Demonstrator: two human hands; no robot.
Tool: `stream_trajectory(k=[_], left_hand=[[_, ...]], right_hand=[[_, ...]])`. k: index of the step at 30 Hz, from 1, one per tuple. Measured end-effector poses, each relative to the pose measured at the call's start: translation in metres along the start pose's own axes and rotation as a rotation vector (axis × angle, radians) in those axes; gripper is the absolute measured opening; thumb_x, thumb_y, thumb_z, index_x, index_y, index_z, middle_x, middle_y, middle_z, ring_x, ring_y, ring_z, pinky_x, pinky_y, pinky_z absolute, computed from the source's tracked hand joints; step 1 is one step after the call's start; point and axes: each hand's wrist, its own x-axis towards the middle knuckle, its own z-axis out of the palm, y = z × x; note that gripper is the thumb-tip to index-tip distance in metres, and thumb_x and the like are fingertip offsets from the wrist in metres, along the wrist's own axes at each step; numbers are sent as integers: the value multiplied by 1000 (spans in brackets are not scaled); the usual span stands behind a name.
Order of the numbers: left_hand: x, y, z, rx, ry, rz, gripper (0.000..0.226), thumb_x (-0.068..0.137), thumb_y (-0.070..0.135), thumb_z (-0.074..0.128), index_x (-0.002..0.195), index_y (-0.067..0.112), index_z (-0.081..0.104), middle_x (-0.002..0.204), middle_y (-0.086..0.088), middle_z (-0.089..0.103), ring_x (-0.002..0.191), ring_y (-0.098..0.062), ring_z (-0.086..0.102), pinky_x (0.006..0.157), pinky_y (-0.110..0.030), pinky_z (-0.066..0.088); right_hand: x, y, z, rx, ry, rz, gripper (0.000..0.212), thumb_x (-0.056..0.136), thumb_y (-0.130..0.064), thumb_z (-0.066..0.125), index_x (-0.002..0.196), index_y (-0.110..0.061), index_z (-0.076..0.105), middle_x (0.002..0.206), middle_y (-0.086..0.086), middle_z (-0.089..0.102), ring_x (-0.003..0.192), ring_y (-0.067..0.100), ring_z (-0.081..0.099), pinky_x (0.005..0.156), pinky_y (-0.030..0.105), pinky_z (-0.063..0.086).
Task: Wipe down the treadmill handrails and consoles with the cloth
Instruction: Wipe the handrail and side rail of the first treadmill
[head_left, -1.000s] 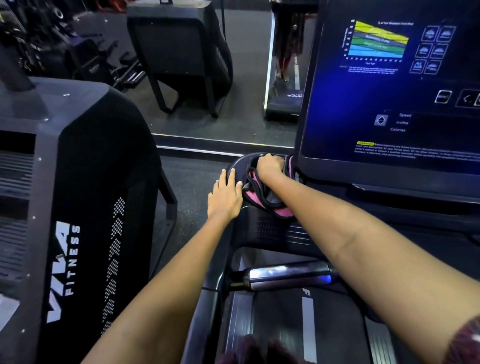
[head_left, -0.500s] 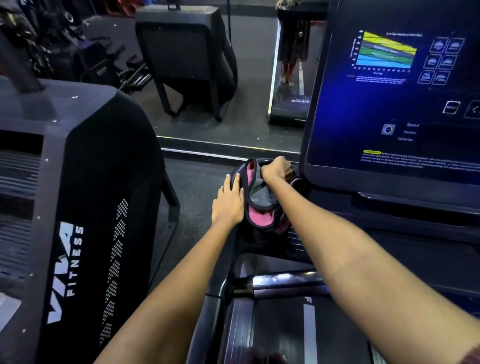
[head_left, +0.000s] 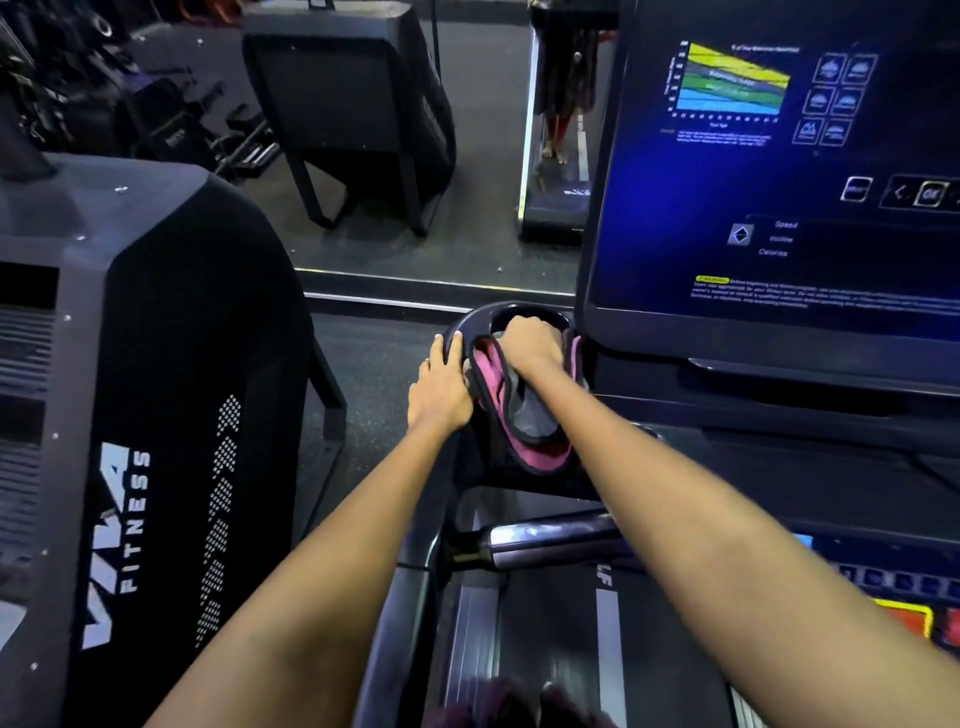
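Note:
A pink and grey cloth (head_left: 511, 415) lies bunched in the cup holder (head_left: 470, 325) at the left end of the treadmill console (head_left: 779, 374). My right hand (head_left: 530, 345) grips the cloth's far end with curled fingers and pushes it down into the holder. My left hand (head_left: 441, 389) rests flat on the holder's left rim with straight fingers, right beside the cloth. The lit blue screen (head_left: 753, 182) rises just right of my right hand. A chrome handrail grip (head_left: 545, 538) runs below the console, partly hidden by my right forearm.
A black neighbouring machine marked VIVA FITNESS (head_left: 130, 467) stands close on the left, with a narrow strip of floor (head_left: 374, 364) between. A mirror (head_left: 415, 156) ahead reflects gym equipment. The treadmill belt (head_left: 550, 634) lies below, and coloured console buttons (head_left: 904, 618) show at lower right.
My right hand with the cloth has shifted slightly within the cup holder, and the cloth has bunched differently. My left hand has stayed on the rim.

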Motion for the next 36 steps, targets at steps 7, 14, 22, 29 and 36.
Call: stream_trajectory(k=[7, 14, 22, 29, 36], left_hand=[[-1, 4, -1, -84, 26, -36, 52, 102, 36, 24, 151, 23, 14, 159, -4, 8, 136, -31, 29, 102, -49, 34], [-5, 4, -1, -70, 28, -30, 51, 102, 38, 23, 151, 24, 15, 159, -3, 7, 138, -32, 26, 104, -49, 31], [-6, 0, -1, -31, 12, 14, 51, 103, 36, 21, 151, 22, 11, 159, -6, 5, 136, -33, 28, 100, -49, 35], [-5, 1, 0, -78, 28, -10, 50, 103, 36, 21, 151, 24, 14, 159, -4, 7, 138, -31, 25, 103, -48, 33], [-4, 2, 1, -83, 32, -6, 50, 103, 34, 21, 151, 23, 13, 159, -3, 7, 139, -30, 25, 104, -48, 32]], right_hand=[[-72, 15, 12, -277, 210, -67, 53, 96, -46, 32, 120, -4, 54, 121, 17, 57, 109, 32, 44, 92, 41, 32], [-104, 2, 15, -679, 54, 178, 48, 99, -30, 23, 131, 2, 40, 121, 19, 53, 101, 24, 49, 82, 33, 36], [-47, -14, -1, -434, -87, 346, 53, 96, -28, 30, 138, 5, 36, 142, 26, 34, 125, 36, 37, 101, 57, 28], [-21, -12, -12, -378, -43, 252, 39, 101, -18, 32, 130, 4, 46, 136, 26, 43, 126, 39, 39, 101, 45, 35], [13, -5, -11, -119, 68, 272, 44, 96, -15, 44, 133, 7, 43, 141, 31, 33, 131, 38, 31, 107, 41, 31]])
